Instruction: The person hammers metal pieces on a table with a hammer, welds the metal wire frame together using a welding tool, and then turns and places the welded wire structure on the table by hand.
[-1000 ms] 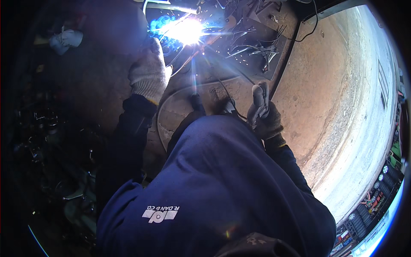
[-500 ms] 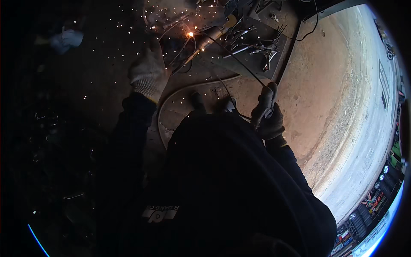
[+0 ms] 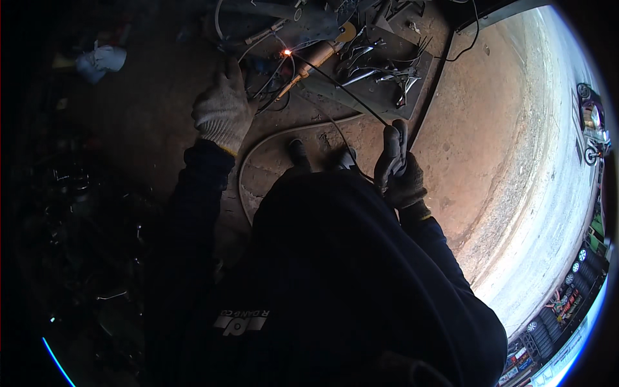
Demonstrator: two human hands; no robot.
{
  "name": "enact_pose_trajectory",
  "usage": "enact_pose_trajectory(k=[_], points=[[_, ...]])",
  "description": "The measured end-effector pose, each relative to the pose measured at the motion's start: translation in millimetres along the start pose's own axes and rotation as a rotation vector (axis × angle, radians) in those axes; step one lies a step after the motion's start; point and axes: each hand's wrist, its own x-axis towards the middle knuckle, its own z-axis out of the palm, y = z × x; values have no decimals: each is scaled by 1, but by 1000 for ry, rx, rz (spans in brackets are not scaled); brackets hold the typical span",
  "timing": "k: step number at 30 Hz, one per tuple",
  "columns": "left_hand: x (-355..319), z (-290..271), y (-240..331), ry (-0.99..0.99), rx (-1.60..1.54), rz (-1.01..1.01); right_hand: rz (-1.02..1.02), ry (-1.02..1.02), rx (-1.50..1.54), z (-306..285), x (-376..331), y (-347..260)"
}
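Below and right of the orange grinder (image 3: 314,59), the right hand (image 3: 406,184) grips a dark rod (image 3: 351,96) aimed at a glowing spot (image 3: 287,52) just left of the grinder; left hand (image 3: 224,106) farther left — grip unclear; apparently welding — next likely needing a steady tip.

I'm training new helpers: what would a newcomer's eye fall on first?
Probably the small orange glow near the top centre, at the end of a dark rod. That rod slants down to the gloved right hand, right of centre. Bright, pale ground also curves along the right side.
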Motion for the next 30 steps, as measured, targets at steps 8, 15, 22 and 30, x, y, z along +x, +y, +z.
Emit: enact_pose_trajectory(k=[8, 15, 22, 30], points=[[2, -2, -1, -42, -42, -12, 29, 5, 152, 0, -1, -11], [1, -7, 1, -88, -39, -7, -54, 46, 141, 4, -1, -6], [0, -12, -4, -149, -84, -50, -169, -8, 136, 2, 5, 6], [7, 48, -15, 3, -102, 49, 93, 67, 277, 27, 15, 64]])
